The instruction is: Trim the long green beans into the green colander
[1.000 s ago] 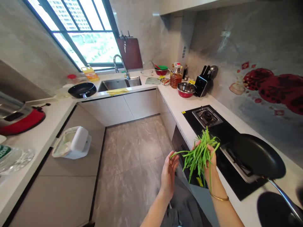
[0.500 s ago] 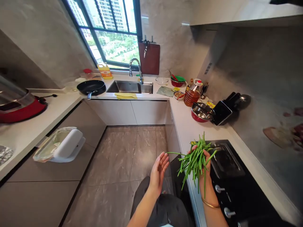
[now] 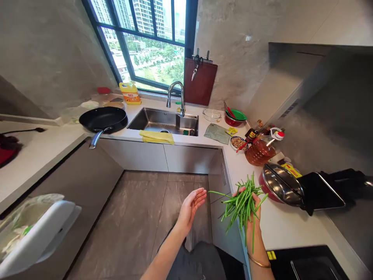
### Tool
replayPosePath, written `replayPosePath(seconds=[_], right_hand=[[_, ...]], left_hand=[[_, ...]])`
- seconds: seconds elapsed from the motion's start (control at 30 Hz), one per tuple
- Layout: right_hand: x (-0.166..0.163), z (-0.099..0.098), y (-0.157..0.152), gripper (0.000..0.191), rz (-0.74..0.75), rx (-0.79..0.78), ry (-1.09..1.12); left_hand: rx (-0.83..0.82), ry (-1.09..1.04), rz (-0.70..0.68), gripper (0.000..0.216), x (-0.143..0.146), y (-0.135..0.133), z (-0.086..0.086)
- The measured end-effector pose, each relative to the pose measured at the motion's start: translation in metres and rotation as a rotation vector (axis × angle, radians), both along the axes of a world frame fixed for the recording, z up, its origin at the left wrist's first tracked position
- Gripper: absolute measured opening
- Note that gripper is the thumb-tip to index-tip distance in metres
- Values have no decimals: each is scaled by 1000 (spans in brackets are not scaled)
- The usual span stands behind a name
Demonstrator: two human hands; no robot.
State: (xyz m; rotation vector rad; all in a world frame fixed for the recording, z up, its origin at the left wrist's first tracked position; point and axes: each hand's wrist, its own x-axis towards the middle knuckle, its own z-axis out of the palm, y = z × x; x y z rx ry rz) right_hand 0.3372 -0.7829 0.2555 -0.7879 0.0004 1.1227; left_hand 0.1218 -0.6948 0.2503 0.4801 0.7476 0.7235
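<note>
In my right hand (image 3: 255,213) is a loose bunch of green beans (image 3: 241,204), thin and long, with ends sticking out on every side. My fingers wrap round the bunch from below and behind, partly hidden by it; a gold bangle (image 3: 258,265) circles that wrist. One bean points out leftward towards my left hand (image 3: 190,208). That hand is held up beside the bunch, fingers stretched out together and palm turned to the beans, with a gap between and nothing in it.
Ahead is a steel sink (image 3: 163,121) with a yellow cloth (image 3: 156,137) over its front edge. A black frying pan (image 3: 103,118) sits left of it. On the right counter stand an oil jug (image 3: 260,151), a steel-lined pot (image 3: 281,184) and a black hob (image 3: 309,264). A waste bin (image 3: 49,229) hangs lower left.
The view has moved forward towards the sink, so the counter things look nearer and the hob has slid down. The beans stay in my right hand; my left hand remains stretched out.
</note>
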Motion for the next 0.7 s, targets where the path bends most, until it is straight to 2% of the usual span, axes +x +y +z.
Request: replayPosePath(seconds=[0.13, 0.3, 0.5, 0.7], right_hand=[[18, 8, 64, 22, -58, 1, 31], [61, -4, 141, 23, -111, -2, 62], [142, -29, 251, 23, -82, 36, 78], [220, -38, 353, 26, -58, 11, 163]], left_hand=[[104, 49, -99, 33, 23, 80, 9], [39, 90, -161, 31, 70, 152, -9], [56, 149, -232, 32, 154, 256, -36], [230, 333, -232, 39, 245, 376, -45]])
